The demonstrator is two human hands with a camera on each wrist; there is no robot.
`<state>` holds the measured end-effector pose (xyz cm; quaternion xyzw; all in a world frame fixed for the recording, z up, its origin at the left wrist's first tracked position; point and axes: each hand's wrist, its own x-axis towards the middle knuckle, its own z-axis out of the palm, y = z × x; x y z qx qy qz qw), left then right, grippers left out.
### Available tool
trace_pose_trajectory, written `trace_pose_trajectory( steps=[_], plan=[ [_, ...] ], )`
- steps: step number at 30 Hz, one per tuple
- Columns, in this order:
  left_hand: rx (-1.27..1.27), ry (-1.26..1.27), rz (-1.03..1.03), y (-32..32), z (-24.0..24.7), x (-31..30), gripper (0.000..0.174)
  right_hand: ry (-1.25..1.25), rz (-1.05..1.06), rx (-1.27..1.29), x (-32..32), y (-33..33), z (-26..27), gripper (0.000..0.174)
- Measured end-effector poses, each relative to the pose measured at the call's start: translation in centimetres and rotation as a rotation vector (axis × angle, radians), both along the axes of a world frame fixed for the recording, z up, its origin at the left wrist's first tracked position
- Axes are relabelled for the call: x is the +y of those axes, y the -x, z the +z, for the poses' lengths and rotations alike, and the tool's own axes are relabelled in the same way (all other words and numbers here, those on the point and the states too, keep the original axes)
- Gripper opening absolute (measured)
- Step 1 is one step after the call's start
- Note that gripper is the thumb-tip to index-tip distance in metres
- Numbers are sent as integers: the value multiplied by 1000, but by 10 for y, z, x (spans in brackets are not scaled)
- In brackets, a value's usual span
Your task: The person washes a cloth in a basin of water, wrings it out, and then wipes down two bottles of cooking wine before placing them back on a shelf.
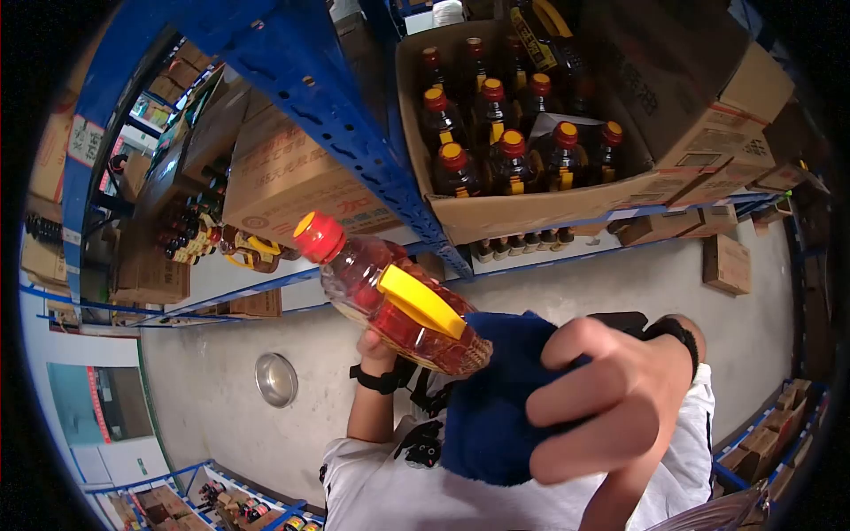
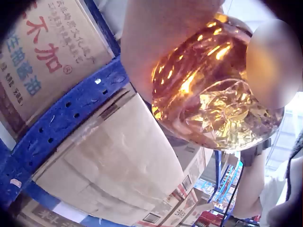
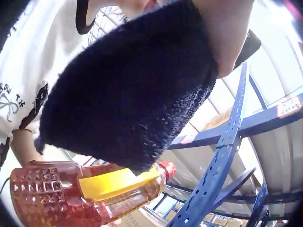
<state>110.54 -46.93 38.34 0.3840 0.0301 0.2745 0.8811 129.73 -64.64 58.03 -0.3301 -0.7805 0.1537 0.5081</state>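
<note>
A clear bottle of reddish-amber liquid (image 1: 354, 288), with a red and yellow cap and a yellow handle, is tilted in the head view. My left hand (image 1: 376, 347) grips it from below and behind, with most fingers hidden. The left wrist view shows the bottle's faceted base (image 2: 227, 113) beside my left hand (image 2: 163, 42). My right hand (image 1: 602, 398) holds a dark blue cloth (image 1: 496, 398) with bent fingers, close to the bottle's base. Seen from the right wrist, the cloth (image 3: 123, 85) hangs from my right hand (image 3: 225, 33) in front of the bottle (image 3: 52, 191).
An open carton (image 1: 531, 212) of similar capped bottles stands on the blue shelf rack (image 1: 354, 133). Closed cartons (image 1: 297, 168) sit left of the upright. A metal bowl (image 1: 276, 380) lies on the floor, and another carton (image 1: 726, 265) stands at the right.
</note>
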Motion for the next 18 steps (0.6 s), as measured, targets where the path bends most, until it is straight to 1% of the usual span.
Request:
trace_pose_trajectory(
  steps=[1, 2, 3, 5, 6, 8, 9, 10, 11, 12, 17, 18],
  plan=[
    [3, 0, -2, 0, 0, 2, 70, -13, 49, -57, -1, 0, 0, 12],
    [6, -2, 0, -2, -1, 3, 70, 17, 22, -53, -2, 0, 1, 36],
    [9, -3, 3, 3, -1, 2, 70, 16, 22, -54, -4, 2, 1, 36],
    [18, -3, 10, 1, -2, 3, 69, -16, -94, 43, -6, 6, -1, 25],
    [24, -2, 12, 0, -3, 4, 69, -14, -95, 44, -6, 6, 1, 25],
    [41, 3, 15, 0, -5, 4, 69, -169, -113, -44, -6, 6, 7, 7],
    [48, 4, 18, 5, -5, 2, 69, -168, -113, -43, -2, 6, 6, 7],
    [52, -1, 24, 4, -5, 0, 69, -254, -92, -34, 5, 4, 5, 8],
    [54, -14, 31, -1, -4, 2, 69, -347, -69, -26, 11, 3, 4, 14],
    [56, -30, 41, -1, -4, 1, 69, -363, -62, -27, 14, 3, 4, 14],
    [78, -110, 71, 0, 1, 5, 69, -329, -105, -51, 23, -6, 3, 19],
    [85, -132, 77, -1, 2, 5, 69, -112, 96, -14, 30, -16, 16, 25]
  ],
)
